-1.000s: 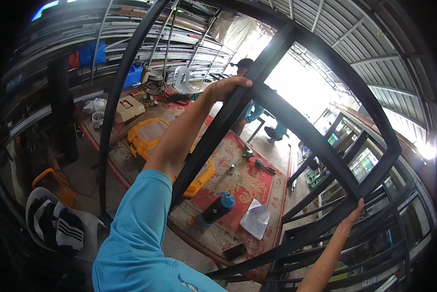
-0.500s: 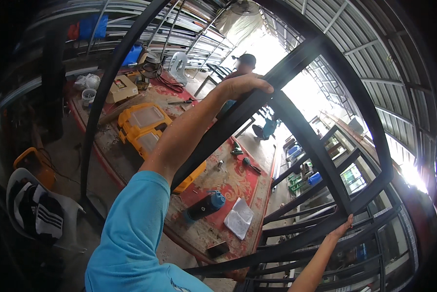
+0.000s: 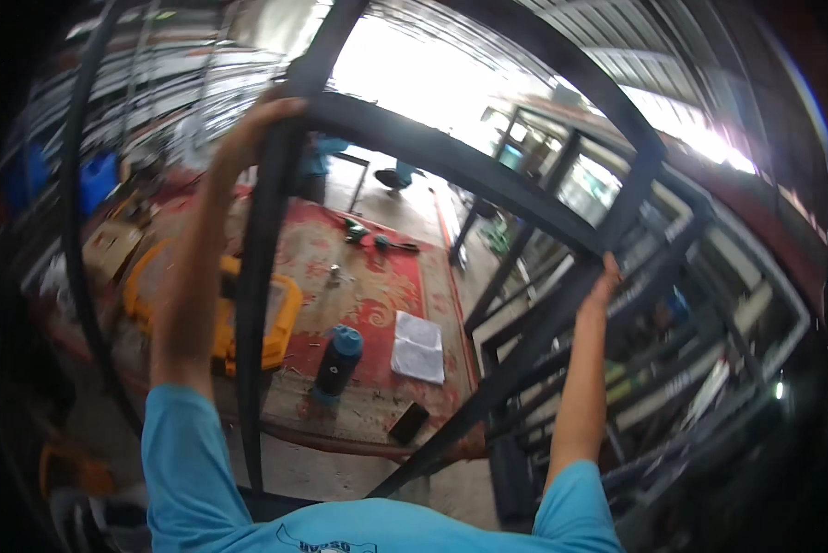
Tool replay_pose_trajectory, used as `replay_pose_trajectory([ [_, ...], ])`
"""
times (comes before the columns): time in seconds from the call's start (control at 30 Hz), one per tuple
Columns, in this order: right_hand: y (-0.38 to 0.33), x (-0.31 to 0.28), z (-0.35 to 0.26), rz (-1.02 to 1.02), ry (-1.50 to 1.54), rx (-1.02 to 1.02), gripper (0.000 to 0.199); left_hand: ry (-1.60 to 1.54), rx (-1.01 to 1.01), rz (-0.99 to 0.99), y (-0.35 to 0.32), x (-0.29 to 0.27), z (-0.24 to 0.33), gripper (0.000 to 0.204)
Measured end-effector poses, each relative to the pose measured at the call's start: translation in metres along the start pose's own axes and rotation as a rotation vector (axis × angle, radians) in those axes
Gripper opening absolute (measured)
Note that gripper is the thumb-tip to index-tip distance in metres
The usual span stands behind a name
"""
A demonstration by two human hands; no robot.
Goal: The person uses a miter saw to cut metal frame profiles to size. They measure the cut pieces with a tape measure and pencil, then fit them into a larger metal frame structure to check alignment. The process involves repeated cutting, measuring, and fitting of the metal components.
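A large dark metal frame (image 3: pixel 452 168) with a crossbar is tilted up in front of me, its long bars running down toward my body. My left hand (image 3: pixel 268 118), raised at the upper left, is closed round a side bar where the crossbar joins it. At the other end of the crossbar, my right hand (image 3: pixel 600 284) is closed on the opposite side bar, lower down. Both arms are stretched out, and some fingers are hidden behind the bars.
Beyond the frame stands a table with a worn red patterned cover (image 3: pixel 391 293). It bears a yellow toolbox (image 3: pixel 283 324), a dark bottle (image 3: pixel 337 361), papers (image 3: pixel 417 347) and a black phone-like object (image 3: pixel 408 423). More dark frames (image 3: pixel 676 276) lean at the right. A partly hidden person (image 3: pixel 317 164) is beyond.
The view has turned, and the frame with both hands appears shifted left and swung round. My left hand is now nearer the left side, and more of my right arm shows.
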State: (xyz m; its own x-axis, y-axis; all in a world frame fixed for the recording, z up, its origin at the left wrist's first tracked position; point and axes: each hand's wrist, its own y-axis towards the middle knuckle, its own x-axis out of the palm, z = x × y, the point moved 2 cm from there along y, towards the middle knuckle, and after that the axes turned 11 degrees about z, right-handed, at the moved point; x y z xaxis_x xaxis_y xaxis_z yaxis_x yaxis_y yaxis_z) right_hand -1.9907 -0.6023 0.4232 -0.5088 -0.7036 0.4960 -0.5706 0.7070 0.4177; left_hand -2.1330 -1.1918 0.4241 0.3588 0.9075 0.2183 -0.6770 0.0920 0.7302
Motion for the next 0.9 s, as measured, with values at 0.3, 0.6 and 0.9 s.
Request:
replay_pose_trajectory([
  [0.3, 0.036, -0.032, 0.021, -0.270, 0.252, 0.087, 0.048, 0.161, -0.080, 0.066, 0.002, -0.005, -0.007, 0.054],
  [0.6, 0.010, -0.005, 0.011, -0.464, 0.319, 0.067, 0.033, 0.191, -0.278, 0.231, -0.006, -0.036, -0.005, 0.055],
  [0.9, 0.015, -0.007, 0.011, -0.461, 0.402, 0.125, 0.037, 0.121, -0.242, 0.178, 0.000, -0.035, -0.005, 0.054],
])
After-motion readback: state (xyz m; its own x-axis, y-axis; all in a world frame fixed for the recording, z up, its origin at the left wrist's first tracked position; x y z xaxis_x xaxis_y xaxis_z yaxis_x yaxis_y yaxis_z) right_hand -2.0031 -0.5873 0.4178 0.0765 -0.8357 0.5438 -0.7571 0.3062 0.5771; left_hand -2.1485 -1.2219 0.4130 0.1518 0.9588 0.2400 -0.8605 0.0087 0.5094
